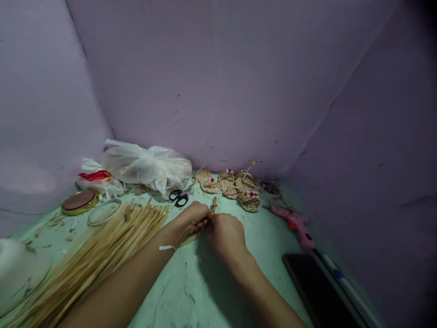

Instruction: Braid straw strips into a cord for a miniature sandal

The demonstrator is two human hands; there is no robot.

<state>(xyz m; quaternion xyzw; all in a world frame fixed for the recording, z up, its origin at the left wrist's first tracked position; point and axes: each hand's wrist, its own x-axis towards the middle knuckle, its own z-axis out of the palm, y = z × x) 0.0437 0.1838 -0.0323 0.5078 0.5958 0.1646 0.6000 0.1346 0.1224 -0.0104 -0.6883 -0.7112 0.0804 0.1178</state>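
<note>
While together, left hand [198, 217] and right hand [228, 233], both closed in grip on one fibre strand [214, 206].

Phone [317, 289] beside white pen [351, 287]

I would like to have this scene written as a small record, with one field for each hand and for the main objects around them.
left hand: closed on twisted straw piece
right hand: closed beside left hand, at same piece
left side: loose straw strips
behind hands: black-handled scissors, translucent plastic bag, woven pieces, some with red and white beads
right side: pink glue gun, dark flat device
surface: green
</note>
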